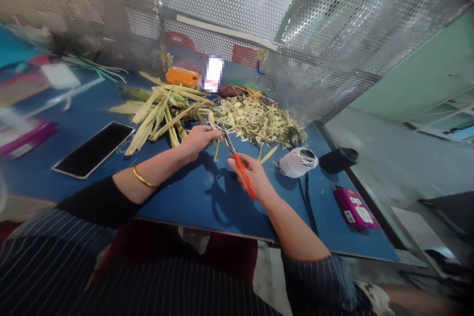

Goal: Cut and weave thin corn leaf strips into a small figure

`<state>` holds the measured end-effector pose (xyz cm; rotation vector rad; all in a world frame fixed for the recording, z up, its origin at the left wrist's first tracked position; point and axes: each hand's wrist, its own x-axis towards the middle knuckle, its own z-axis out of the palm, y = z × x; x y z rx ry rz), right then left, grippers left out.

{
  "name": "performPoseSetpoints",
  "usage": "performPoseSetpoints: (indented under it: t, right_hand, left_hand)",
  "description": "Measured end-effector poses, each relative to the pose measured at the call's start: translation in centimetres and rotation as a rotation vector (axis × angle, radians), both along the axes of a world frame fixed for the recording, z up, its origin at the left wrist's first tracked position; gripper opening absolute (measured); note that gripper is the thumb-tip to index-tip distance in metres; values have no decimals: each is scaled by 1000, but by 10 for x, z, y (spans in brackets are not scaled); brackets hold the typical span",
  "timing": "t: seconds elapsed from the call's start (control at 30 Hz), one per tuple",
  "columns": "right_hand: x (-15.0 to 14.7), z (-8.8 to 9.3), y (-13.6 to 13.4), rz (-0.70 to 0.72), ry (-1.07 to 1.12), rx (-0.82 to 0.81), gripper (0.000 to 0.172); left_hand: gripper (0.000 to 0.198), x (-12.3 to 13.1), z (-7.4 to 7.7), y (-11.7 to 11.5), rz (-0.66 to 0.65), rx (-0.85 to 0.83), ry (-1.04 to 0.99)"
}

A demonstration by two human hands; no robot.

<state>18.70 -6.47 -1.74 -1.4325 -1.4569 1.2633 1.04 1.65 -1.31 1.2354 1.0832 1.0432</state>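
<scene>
My left hand [199,139] is closed around a pale yellow-green leaf strip [212,121] over the blue table [192,197]. My right hand [251,174] grips orange-handled scissors [239,167], whose metal blades point up toward the strip beside my left fingers. A bundle of long leaf strips [163,111] lies just beyond my left hand. A heap of cut leaf scraps [259,121] sits behind the scissors.
A black phone [94,149] lies at the left. A spool of white thread [298,162], a black cup [338,159] and a magenta power strip [355,207] sit at the right. An orange box [183,77] stands by the perforated metal screen [240,5].
</scene>
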Motion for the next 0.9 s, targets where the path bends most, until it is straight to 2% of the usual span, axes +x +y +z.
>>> performPoseSetpoints:
  t: [0.23,0.37,0.5,0.57,0.7,0.8,0.9]
  right_hand:
    - [-3,0,-2,-12,18,-53,50]
    - [-2,3,-1,-41,126,-118,52]
    - [9,14,4,-119,291,-121,54]
    - [17,20,5,-111,335,-95,57]
    - [25,24,6,-23,157,47,62]
    - [27,21,7,3,-42,122,62]
    - [29,15,11,26,-150,146,58]
  left_hand:
    - [23,-1,2,-2,-5,14,10]
    - [24,-4,3,-1,-9,4,8]
    - [22,-12,6,2,-97,-50,-17]
    - [22,-16,9,3,-157,-87,-28]
    - [20,-21,13,2,-148,-94,-47]
    - [20,-23,16,-1,-139,-87,-43]
    - [21,-23,18,-4,-121,-67,-36]
